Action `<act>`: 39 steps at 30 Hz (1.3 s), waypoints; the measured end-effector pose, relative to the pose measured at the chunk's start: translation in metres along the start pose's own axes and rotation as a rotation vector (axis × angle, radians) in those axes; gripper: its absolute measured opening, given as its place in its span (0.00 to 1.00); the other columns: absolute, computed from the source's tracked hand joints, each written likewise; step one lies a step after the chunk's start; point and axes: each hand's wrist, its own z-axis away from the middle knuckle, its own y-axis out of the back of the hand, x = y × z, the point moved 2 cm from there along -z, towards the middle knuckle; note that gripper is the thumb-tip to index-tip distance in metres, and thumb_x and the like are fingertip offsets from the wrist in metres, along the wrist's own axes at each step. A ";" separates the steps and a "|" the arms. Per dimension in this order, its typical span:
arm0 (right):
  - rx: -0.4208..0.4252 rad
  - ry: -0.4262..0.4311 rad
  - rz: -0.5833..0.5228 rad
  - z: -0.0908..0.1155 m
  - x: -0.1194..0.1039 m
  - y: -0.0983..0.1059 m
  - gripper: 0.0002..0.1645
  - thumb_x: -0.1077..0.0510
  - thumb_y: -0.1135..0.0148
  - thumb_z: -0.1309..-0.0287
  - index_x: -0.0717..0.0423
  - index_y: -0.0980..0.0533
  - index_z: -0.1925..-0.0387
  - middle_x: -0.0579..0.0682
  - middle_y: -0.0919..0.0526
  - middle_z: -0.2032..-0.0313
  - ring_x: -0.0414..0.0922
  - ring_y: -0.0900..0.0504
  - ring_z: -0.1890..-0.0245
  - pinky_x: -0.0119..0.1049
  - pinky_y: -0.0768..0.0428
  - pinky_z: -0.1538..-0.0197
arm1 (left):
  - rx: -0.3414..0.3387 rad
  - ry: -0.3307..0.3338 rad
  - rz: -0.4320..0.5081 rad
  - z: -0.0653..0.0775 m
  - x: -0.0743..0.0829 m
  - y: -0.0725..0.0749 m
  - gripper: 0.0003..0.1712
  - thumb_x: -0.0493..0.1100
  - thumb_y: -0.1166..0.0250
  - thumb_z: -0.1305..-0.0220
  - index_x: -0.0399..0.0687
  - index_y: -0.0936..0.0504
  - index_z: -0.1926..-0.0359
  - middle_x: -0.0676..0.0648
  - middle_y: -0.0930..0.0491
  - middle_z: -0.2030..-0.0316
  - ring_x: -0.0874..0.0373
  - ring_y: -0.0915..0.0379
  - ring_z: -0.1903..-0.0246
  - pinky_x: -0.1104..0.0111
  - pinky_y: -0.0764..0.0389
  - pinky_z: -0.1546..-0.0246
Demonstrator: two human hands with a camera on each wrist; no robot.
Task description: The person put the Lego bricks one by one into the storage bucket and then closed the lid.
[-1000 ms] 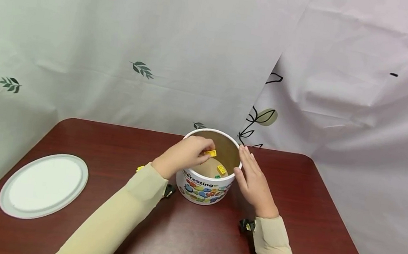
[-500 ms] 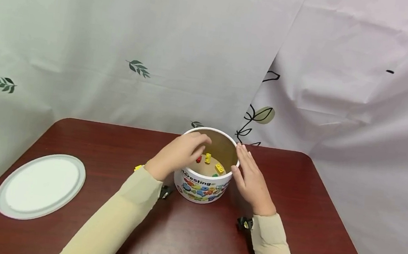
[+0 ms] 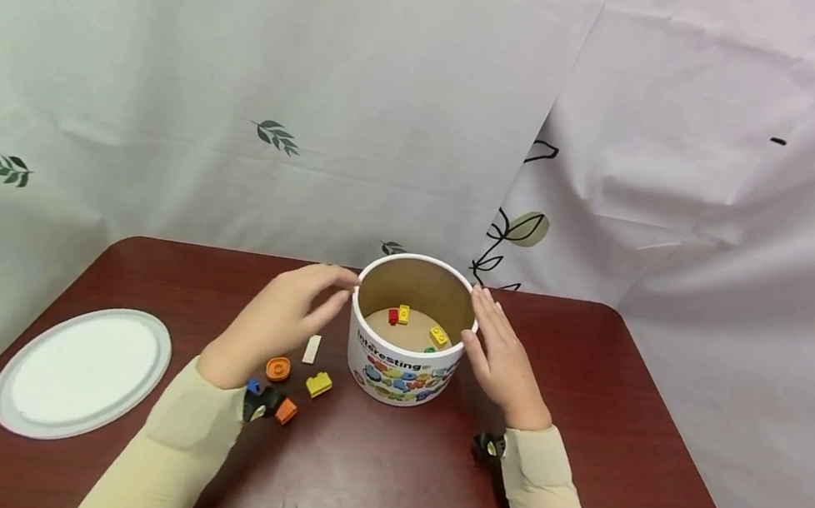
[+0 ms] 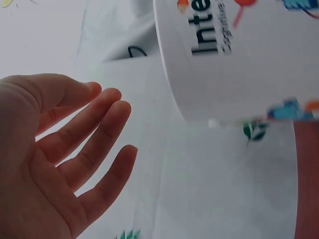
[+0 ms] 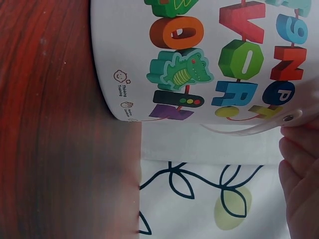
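Note:
A round white bucket [image 3: 400, 381] with colourful printed letters stands upright on the table. On its floor lie a red brick [image 3: 393, 316], two yellow bricks [image 3: 438, 336] and a small green piece [image 3: 430, 350]. Just left of the bucket my left hand [image 3: 280, 315] hovers, holding nothing, its fingers loosely bent. In the left wrist view the left hand [image 4: 75, 149] is apart from the bucket wall. My right hand [image 3: 504, 361] rests on the bucket's right side with straight fingers; in the right wrist view its fingertips [image 5: 294, 144] touch near the rim and handle.
Left of the bucket lie a yellow brick [image 3: 319, 385], a cream flat piece [image 3: 312, 349], an orange round piece [image 3: 278, 369], an orange brick [image 3: 286, 411] and a blue piece [image 3: 253, 386], partly hidden by the wrist. A white lid [image 3: 83, 372] lies at the table's left.
My left hand has let go of a yellow brick inside the bucket and moved out to the left, uncovering loose pieces on the table. My right hand has stayed at the bucket.

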 end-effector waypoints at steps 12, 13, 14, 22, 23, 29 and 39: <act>-0.005 -0.003 -0.003 -0.001 -0.001 -0.001 0.38 0.41 0.57 0.21 0.66 0.39 0.26 0.61 0.36 0.27 0.58 0.39 0.26 0.36 0.52 0.22 | -0.205 0.137 -0.009 0.052 -0.046 0.005 0.09 0.39 0.36 0.29 0.46 0.17 0.51 0.48 0.15 0.55 0.53 0.18 0.57 0.53 0.17 0.55; -0.003 -0.003 -0.005 -0.001 -0.001 0.000 0.38 0.41 0.57 0.21 0.66 0.38 0.26 0.60 0.36 0.27 0.58 0.39 0.26 0.36 0.52 0.22 | -0.233 0.146 -0.007 0.056 -0.048 0.004 0.09 0.38 0.36 0.29 0.46 0.16 0.51 0.48 0.15 0.55 0.53 0.18 0.56 0.53 0.17 0.56; 0.000 -0.002 -0.007 -0.001 -0.001 0.000 0.39 0.40 0.58 0.21 0.66 0.38 0.27 0.60 0.35 0.27 0.58 0.39 0.26 0.36 0.51 0.22 | -0.257 0.158 -0.005 0.060 -0.051 0.002 0.08 0.38 0.36 0.30 0.46 0.16 0.51 0.49 0.15 0.56 0.53 0.18 0.56 0.54 0.17 0.56; 0.000 -0.007 -0.004 0.002 -0.001 0.000 0.38 0.42 0.56 0.21 0.66 0.39 0.26 0.60 0.36 0.27 0.58 0.39 0.26 0.35 0.52 0.22 | -0.370 0.225 -0.011 0.076 -0.063 -0.002 0.07 0.36 0.32 0.34 0.44 0.16 0.56 0.52 0.17 0.61 0.55 0.19 0.60 0.57 0.17 0.59; 0.000 -0.009 -0.003 0.002 -0.001 0.000 0.37 0.42 0.56 0.21 0.65 0.39 0.26 0.60 0.36 0.27 0.57 0.39 0.26 0.35 0.52 0.22 | -0.378 0.234 -0.013 0.078 -0.064 -0.001 0.07 0.36 0.30 0.35 0.44 0.17 0.57 0.52 0.17 0.62 0.55 0.20 0.61 0.58 0.17 0.60; -0.002 -0.008 0.000 0.002 0.000 -0.001 0.35 0.47 0.51 0.23 0.65 0.39 0.26 0.59 0.36 0.26 0.56 0.40 0.25 0.35 0.52 0.22 | -0.455 0.334 0.007 0.087 -0.073 0.003 0.12 0.38 0.24 0.43 0.45 0.19 0.62 0.53 0.19 0.68 0.58 0.22 0.66 0.58 0.17 0.62; -0.014 -0.024 0.005 0.001 -0.001 0.000 0.35 0.47 0.50 0.23 0.64 0.39 0.25 0.58 0.37 0.26 0.55 0.40 0.25 0.35 0.52 0.22 | -0.560 0.398 0.028 0.092 -0.078 0.000 0.20 0.40 0.18 0.52 0.44 0.21 0.63 0.51 0.20 0.67 0.55 0.22 0.65 0.58 0.17 0.61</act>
